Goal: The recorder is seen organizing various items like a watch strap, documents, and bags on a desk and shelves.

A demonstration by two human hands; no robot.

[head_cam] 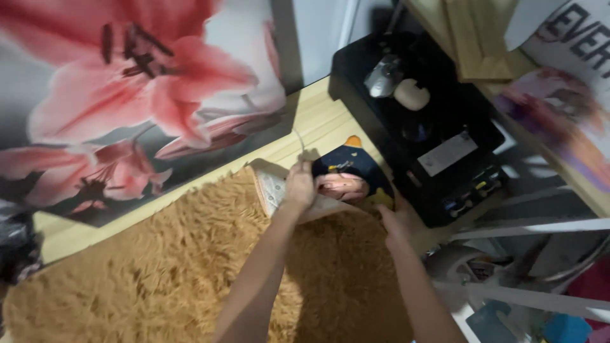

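Observation:
My left hand (300, 184) grips the turned-up corner of a shaggy tan rug (159, 267), showing its pale patterned underside (272, 187). My right hand (397, 219) rests at the rug's far edge, beside a dark blue soft toy (346, 165) with an orange tip and a pink patch. The toy lies right between both hands, partly under the lifted corner. Whether the right hand's fingers grip the rug or toy is hidden.
A large picture of pink lilies (127, 95) leans along the left. A pale wooden floor (318, 121) shows beyond the rug. A black printer (438, 133) with small items on top stands to the right. White rods and clutter (527, 279) fill the lower right.

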